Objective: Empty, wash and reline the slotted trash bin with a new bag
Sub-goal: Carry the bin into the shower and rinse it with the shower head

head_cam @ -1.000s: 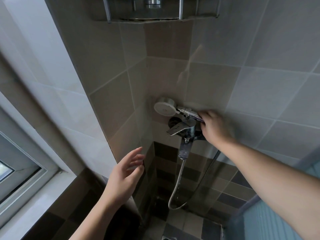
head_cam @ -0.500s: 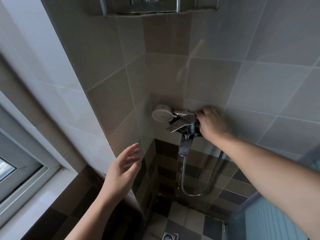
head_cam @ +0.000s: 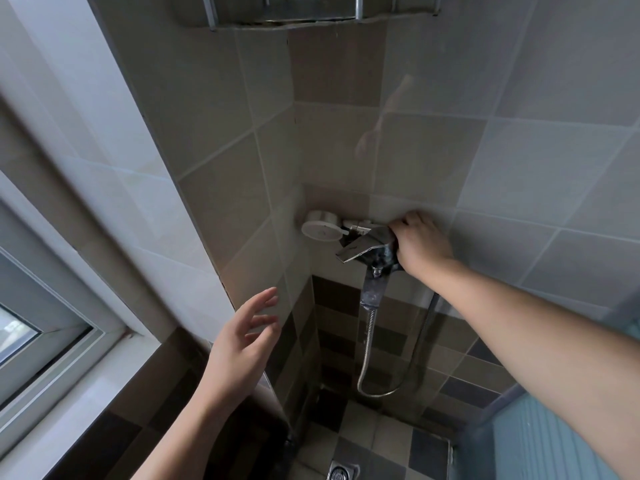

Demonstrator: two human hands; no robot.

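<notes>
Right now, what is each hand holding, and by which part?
The right hand grips the shower head by its handle, at the tap. The left hand holds nothing.

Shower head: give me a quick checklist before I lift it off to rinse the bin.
1. Right hand on the handle end of the shower head: ok, fingers curled there beside the tap lever.
2. Left hand free: ok, open in mid-air, holding nothing.
3. Hose free of snags: ok, it hangs in a loose loop above the floor.
4. Water off: ok, no spray visible.
5. Drain unblocked: cannot tell, only partly in view.
6. Bin in place under the spray: not ok, no bin in view.
</notes>
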